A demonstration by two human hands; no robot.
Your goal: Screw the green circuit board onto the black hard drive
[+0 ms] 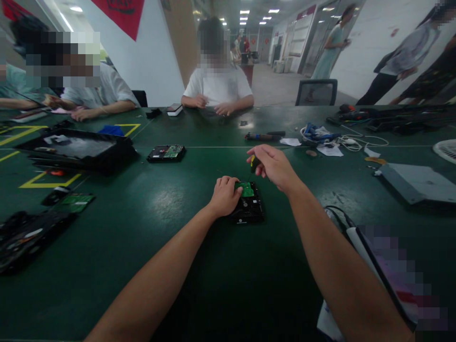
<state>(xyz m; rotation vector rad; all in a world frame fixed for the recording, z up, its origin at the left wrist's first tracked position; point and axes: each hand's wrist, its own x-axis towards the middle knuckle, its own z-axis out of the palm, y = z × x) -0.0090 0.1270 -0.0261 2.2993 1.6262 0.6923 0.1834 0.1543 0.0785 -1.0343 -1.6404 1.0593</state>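
hard drive (pixel 249 205) steadied by the left hand (pixel 225 194)
a screwdriver (pixel 253 163) is pinched in the right hand (pixel 274 166); its tip, apparently over the green board (pixel 246 190), could slip and scratch it.

— How do the arms lie?
— Both bare forearms reach forward from the lower edge and draw together toward the middle.
— The left hand (pixel 225 194)?
— Palm down, fingers curled, pressing flat.
— The right hand (pixel 272 166)?
— Raised a little higher, wrist bent, its fingers pinched together in a closed grip.
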